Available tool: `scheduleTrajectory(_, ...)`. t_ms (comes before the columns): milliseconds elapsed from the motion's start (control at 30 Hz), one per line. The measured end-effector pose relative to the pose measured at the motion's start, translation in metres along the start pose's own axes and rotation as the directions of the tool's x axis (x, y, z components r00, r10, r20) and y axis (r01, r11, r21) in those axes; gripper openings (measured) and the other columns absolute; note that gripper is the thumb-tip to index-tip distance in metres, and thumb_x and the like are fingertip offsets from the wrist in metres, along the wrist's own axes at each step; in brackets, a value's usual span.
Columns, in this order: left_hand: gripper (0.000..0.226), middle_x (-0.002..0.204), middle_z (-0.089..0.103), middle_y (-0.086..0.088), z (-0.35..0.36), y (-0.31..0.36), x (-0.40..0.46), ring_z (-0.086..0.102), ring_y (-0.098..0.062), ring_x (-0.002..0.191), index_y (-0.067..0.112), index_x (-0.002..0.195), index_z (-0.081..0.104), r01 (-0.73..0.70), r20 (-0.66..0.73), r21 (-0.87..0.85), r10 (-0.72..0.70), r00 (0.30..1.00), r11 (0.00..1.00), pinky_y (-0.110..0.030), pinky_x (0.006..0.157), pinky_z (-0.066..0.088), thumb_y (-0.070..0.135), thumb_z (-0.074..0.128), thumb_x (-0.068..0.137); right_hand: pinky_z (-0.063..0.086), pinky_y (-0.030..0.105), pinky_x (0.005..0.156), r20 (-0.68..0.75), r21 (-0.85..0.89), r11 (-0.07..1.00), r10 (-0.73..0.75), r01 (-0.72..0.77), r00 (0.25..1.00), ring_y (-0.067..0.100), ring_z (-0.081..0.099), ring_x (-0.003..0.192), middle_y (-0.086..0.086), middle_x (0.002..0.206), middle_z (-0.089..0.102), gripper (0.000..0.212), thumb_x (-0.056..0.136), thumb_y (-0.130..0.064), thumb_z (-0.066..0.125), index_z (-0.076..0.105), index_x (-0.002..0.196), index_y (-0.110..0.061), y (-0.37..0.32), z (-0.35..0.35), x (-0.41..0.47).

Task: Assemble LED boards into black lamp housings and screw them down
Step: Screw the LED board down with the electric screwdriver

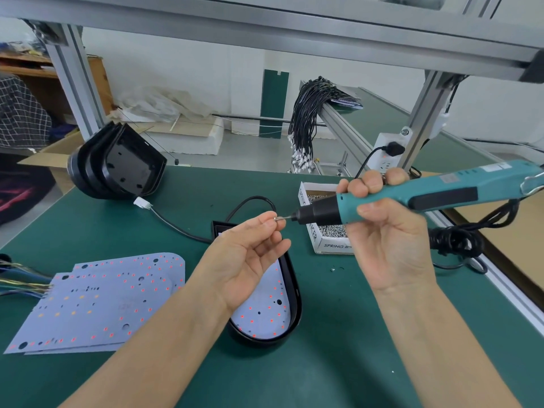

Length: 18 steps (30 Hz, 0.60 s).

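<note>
White LED board (266, 304) seated in black plastic lamp housing (295, 293), lower centre of frame; not yet screwed. Left hand (250, 254) pinching small steel screw (279, 218) onto bit of teal electric screwdriver (412, 194), gripped by right hand (388, 231). Spare boards (103, 301) lower left, empty housings (117, 163) upper left, pending.

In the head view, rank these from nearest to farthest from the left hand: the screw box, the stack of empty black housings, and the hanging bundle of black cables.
1. Screw box: on the mat just right of the left hand.
2. Stack of empty housings: at the mat's far left edge.
3. Cable bundle: hanging beyond the table, far right.
</note>
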<state>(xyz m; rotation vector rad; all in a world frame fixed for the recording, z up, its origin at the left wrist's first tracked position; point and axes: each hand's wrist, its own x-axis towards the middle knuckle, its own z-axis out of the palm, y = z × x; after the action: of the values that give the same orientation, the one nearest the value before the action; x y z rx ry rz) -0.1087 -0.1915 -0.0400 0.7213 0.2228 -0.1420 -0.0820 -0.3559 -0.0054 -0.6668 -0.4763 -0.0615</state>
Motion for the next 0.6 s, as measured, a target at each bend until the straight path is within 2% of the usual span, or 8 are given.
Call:
scheduleTrajectory(67, 0.022, 0.070, 0.071, -0.008, 0.0003, -0.0009, 0.0004, 0.064, -0.011, 0.052, 0.001, 0.092, 0.065, -0.007, -0.004, -0.005, 0.007, 1.000, 1.000, -0.025, 0.055, 0.057, -0.001, 0.061, 0.071, 0.051, 0.030, 0.087, -0.011, 0.001, 1.000, -0.004, 0.004, 1.000, 0.013, 0.053, 0.064, -0.004, 0.067, 0.052, 0.043, 0.056, 0.019, 0.040, 0.044, 0.078, -0.018, -0.0002, -0.0007, -0.0005)
scheduleTrajectory(233, 0.016, 0.071, 0.072, -0.008, 0.0005, -0.0029, 0.0007, 0.065, -0.011, 0.054, 0.001, 0.095, 0.064, 0.008, -0.001, -0.037, -0.008, 1.000, 0.999, -0.026, 0.056, 0.058, -0.004, 0.056, 0.083, 0.051, 0.029, 0.087, -0.026, 0.026, 1.000, -0.009, 0.010, 1.000, 0.012, 0.053, 0.065, -0.004, 0.067, 0.052, 0.044, 0.047, 0.011, 0.053, 0.043, 0.079, -0.019, -0.0007, -0.0012, 0.0004)
scheduleTrajectory(400, 0.018, 0.073, 0.072, -0.009, 0.0005, -0.0038, 0.0001, 0.066, -0.012, 0.055, 0.001, 0.093, 0.065, -0.011, -0.008, -0.033, 0.011, 1.000, 0.999, -0.025, 0.056, 0.058, -0.004, 0.059, 0.077, 0.050, 0.030, 0.087, -0.031, 0.028, 1.000, 0.004, -0.003, 0.999, 0.013, 0.053, 0.065, -0.004, 0.068, 0.051, 0.043, 0.051, 0.014, 0.049, 0.044, 0.078, -0.019, -0.0009, -0.0039, 0.0000)
scheduleTrajectory(500, 0.013, 0.072, 0.072, -0.009, 0.0006, -0.0040, 0.0008, 0.065, -0.012, 0.054, 0.000, 0.091, 0.066, -0.040, -0.034, -0.020, 0.039, 0.999, 0.999, -0.025, 0.056, 0.058, -0.006, 0.056, 0.084, 0.050, 0.030, 0.087, -0.021, 0.006, 1.000, -0.009, 0.009, 1.000, 0.013, 0.054, 0.065, -0.004, 0.068, 0.051, 0.043, 0.051, 0.014, 0.049, 0.044, 0.079, -0.019, 0.0004, -0.0030, -0.0002)
scheduleTrajectory(600, 0.013, 0.071, 0.072, -0.010, 0.0002, -0.0030, 0.0013, 0.065, -0.012, 0.054, -0.001, 0.086, 0.067, -0.107, -0.058, 0.076, 0.112, 0.992, 0.991, -0.024, 0.058, 0.058, -0.008, 0.056, 0.085, 0.051, 0.029, 0.085, -0.004, -0.030, 0.999, -0.010, 0.010, 1.000, 0.013, 0.053, 0.065, -0.004, 0.068, 0.052, 0.044, 0.055, 0.018, 0.042, 0.043, 0.079, -0.019, 0.0008, -0.0036, 0.0001)
